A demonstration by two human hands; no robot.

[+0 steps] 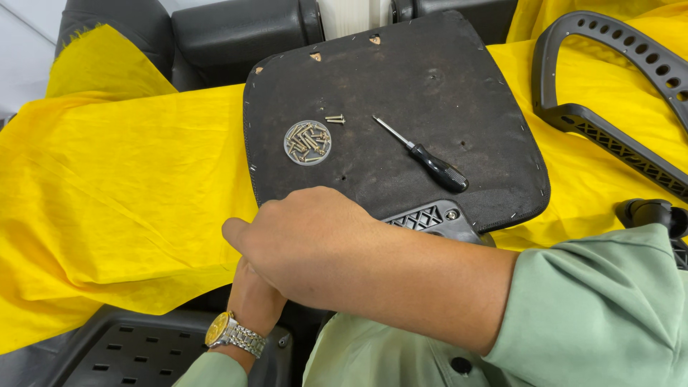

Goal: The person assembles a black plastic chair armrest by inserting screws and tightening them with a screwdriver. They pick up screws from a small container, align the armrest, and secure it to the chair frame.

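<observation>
- The right hand lies over the left hand, low in the frame centre, at the seat pad's near edge; I cannot tell either grip.
- A screwdriver and a dish of screws rest on the pad.

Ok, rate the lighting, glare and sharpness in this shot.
Head view: even, soft light with faint shadows; sharp across the seat pad, screwdriver and screws; slight sheen on the watch; right hand close but crisp; no visible blur.
</observation>
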